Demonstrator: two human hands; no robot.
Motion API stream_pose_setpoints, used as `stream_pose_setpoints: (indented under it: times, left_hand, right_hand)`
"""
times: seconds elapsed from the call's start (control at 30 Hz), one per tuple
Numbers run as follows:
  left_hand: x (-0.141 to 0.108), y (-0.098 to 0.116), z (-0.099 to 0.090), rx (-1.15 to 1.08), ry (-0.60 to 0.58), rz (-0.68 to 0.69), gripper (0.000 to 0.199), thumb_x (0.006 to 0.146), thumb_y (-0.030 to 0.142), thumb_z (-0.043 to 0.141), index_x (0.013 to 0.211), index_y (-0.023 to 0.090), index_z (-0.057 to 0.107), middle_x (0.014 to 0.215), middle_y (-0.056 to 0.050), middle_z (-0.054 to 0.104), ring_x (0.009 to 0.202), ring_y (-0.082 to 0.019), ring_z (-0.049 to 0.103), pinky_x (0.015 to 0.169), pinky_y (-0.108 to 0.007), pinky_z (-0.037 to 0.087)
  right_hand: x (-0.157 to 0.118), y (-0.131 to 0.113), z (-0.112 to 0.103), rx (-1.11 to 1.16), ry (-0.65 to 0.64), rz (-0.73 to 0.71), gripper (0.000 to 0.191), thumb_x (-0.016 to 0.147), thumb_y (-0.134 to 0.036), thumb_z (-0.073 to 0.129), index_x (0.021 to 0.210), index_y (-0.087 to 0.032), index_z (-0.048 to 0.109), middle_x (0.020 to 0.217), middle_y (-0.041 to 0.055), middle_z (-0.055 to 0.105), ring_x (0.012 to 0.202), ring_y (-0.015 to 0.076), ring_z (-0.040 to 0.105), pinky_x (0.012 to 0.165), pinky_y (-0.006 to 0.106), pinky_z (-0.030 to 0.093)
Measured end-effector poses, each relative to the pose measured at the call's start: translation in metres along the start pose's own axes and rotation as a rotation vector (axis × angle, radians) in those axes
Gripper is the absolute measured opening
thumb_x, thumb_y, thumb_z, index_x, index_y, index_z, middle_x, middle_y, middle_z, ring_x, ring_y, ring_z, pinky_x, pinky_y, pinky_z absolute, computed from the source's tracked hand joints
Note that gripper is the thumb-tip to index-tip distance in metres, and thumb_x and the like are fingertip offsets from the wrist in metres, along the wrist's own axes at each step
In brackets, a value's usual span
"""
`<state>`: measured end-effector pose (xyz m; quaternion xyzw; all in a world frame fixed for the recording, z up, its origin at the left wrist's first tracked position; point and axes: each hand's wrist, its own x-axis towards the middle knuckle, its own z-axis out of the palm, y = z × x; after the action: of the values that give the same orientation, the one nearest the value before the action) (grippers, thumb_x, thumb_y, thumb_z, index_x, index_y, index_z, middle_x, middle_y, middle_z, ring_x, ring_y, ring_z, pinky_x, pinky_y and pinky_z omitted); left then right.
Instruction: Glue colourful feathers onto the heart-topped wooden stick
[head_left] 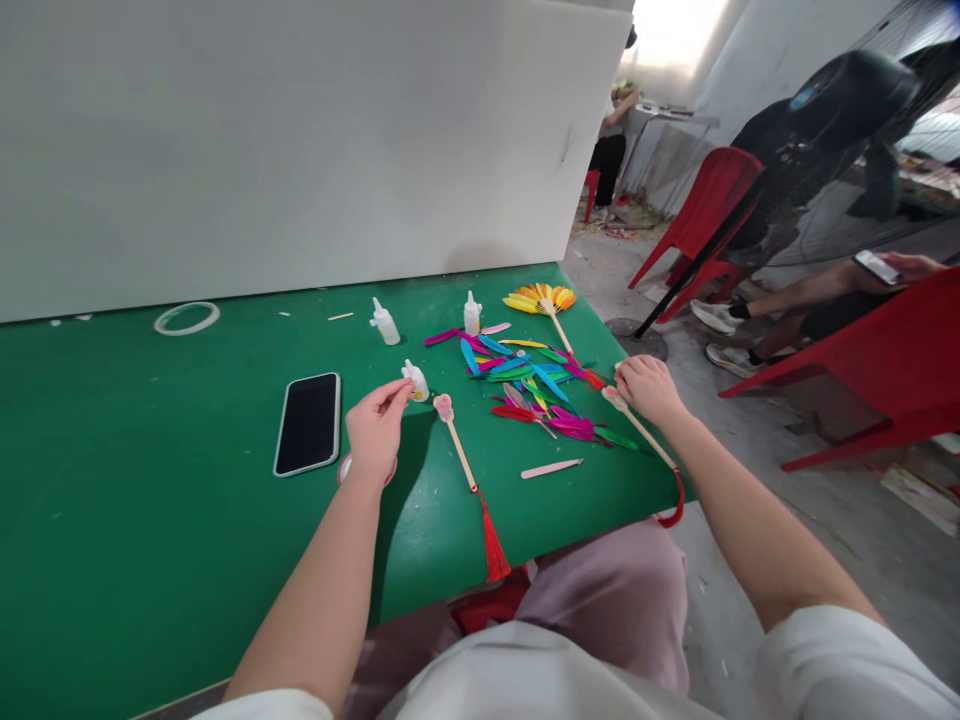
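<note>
My left hand (379, 425) is closed in a pinch, its fingertips at a small white glue bottle (418, 386). Whether they grip the bottle or something tiny in front of it is unclear. Beside it lies a wooden fan handle (460, 452) with a pinkish head and a red tassel (492, 540). On the right, my right hand (649, 388) has its fingers bent together over the table; what they hold is hidden. Just under it lies a second wooden handle (641, 428) with a red tassel. Multicoloured feathers (536, 385) are spread between my hands.
Two more glue bottles (386, 324) (472, 315), a yellow feather fan (544, 300), pink tweezers (551, 469), a phone (308, 424) and a tape ring (187, 319) lie on the green table (187, 560). A white panel (300, 140) stands behind. Seated people and red chairs (877, 360) are at right.
</note>
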<state>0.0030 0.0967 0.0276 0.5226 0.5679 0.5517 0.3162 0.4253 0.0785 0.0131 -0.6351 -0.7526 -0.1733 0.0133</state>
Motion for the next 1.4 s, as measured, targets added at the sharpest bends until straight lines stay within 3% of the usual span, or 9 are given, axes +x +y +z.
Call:
stream_pose_setpoints:
  times: [0.17,0.3,0.4,0.53,0.67,0.93,1.13,1.4]
  left_hand:
    - [0.002,0.002,-0.002,-0.007,-0.002,-0.040,0.024,0.070,0.036,0.064,0.083,0.016,0.066,0.077,-0.003,0.066,0.074,-0.015,0.061,0.073,-0.026,0.048]
    - [-0.001,0.004,0.000,-0.010,-0.061,-0.043,0.018,0.068,0.034,0.065,0.074,0.017,0.062,0.069,0.001,0.062,0.066,-0.012,0.057,0.067,-0.024,0.046]
    - [-0.013,0.010,0.011,-0.049,-0.216,-0.058,0.016,0.068,0.032,0.065,0.068,0.017,0.060,0.064,0.002,0.060,0.063,-0.012,0.056,0.065,-0.024,0.045]
    - [-0.034,0.018,0.030,-0.126,-0.451,-0.151,0.016,0.066,0.033,0.066,0.066,0.017,0.063,0.061,0.000,0.061,0.060,-0.013,0.056,0.061,-0.025,0.046]
    - [-0.044,0.021,0.037,-0.234,-0.500,-0.223,0.021,0.067,0.035,0.067,0.077,0.016,0.069,0.065,-0.001,0.064,0.061,-0.013,0.057,0.063,-0.027,0.048]
    - [-0.044,0.021,0.035,-0.266,-0.514,-0.231,0.029,0.068,0.037,0.068,0.088,0.016,0.069,0.078,-0.004,0.069,0.073,-0.017,0.064,0.076,-0.032,0.052]
    - [-0.048,0.016,0.036,-0.230,-0.595,-0.145,0.049,0.076,0.034,0.063,0.121,0.019,0.052,0.082,-0.003,0.068,0.078,-0.016,0.065,0.080,-0.032,0.052]
    - [-0.051,0.020,0.032,-0.085,-0.685,-0.053,0.051,0.080,0.029,0.056,0.129,0.023,0.045,0.083,-0.003,0.069,0.083,-0.017,0.066,0.081,-0.031,0.051]
  right_hand:
    - [0.001,-0.005,-0.005,0.058,0.040,0.054,0.026,0.086,-0.029,0.039,0.085,-0.016,0.061,0.093,0.0092,0.062,0.095,0.0232,0.047,0.083,0.034,0.032]
    - [0.011,-0.019,-0.023,0.231,0.135,0.116,0.020,0.084,-0.026,0.043,0.080,-0.017,0.060,0.092,0.0080,0.063,0.094,0.0225,0.050,0.082,0.035,0.035]
    - [0.019,-0.060,-0.049,0.465,0.266,0.023,0.016,0.085,-0.024,0.044,0.078,-0.018,0.058,0.090,0.0066,0.063,0.090,0.0191,0.053,0.084,0.034,0.038]
    - [0.021,-0.145,-0.081,0.791,0.382,-0.147,0.010,0.085,-0.024,0.048,0.079,-0.022,0.057,0.084,0.0038,0.062,0.087,0.0174,0.054,0.081,0.033,0.042]
    - [0.016,-0.199,-0.086,0.912,0.390,-0.222,0.008,0.085,-0.023,0.050,0.083,-0.022,0.058,0.084,0.0033,0.062,0.085,0.0165,0.054,0.083,0.035,0.043]
    - [0.017,-0.201,-0.068,0.888,0.423,-0.190,0.012,0.085,-0.021,0.051,0.083,-0.022,0.063,0.082,0.0028,0.064,0.082,0.0165,0.055,0.086,0.038,0.044]
    - [0.013,-0.202,-0.062,0.805,0.471,-0.220,0.013,0.083,-0.021,0.054,0.083,-0.023,0.067,0.081,0.0034,0.066,0.081,0.0174,0.056,0.078,0.036,0.046]
    - [0.007,-0.201,-0.058,0.811,0.452,-0.236,0.018,0.083,-0.020,0.054,0.091,-0.027,0.069,0.084,0.0034,0.067,0.080,0.0175,0.059,0.071,0.035,0.048]
